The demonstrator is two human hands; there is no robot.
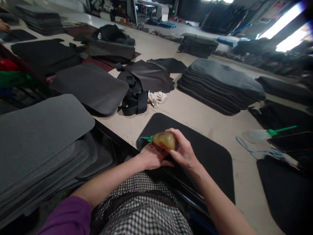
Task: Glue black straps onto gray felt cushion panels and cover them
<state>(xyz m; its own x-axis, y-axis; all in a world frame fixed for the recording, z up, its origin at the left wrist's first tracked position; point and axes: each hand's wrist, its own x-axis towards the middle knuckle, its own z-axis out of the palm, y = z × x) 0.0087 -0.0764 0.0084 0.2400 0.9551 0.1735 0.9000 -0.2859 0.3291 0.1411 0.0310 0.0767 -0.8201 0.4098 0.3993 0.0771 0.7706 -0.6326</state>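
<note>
My right hand (182, 150) is wrapped round the rounded base of a squeeze bottle (164, 140) with yellowish-brown contents. The bottle lies tilted on its side. Its green nozzle (146, 138) points left, near the edge of a black panel (205, 150) with rounded corners. Just below the bottle is my left hand (154, 158), with its thumb stretched out to the right. Its other fingers are partly hidden behind the bottle; whether they touch it I cannot tell. Both hands are over the near left part of the panel.
Stacked grey panels (44, 130) stand close on my left. Beyond my hands lie black straps (135, 101), a white cloth (156, 98) and a thick panel stack (220, 85). To the right are a second bottle (256, 135) with a green nozzle and a blue cord (254, 152).
</note>
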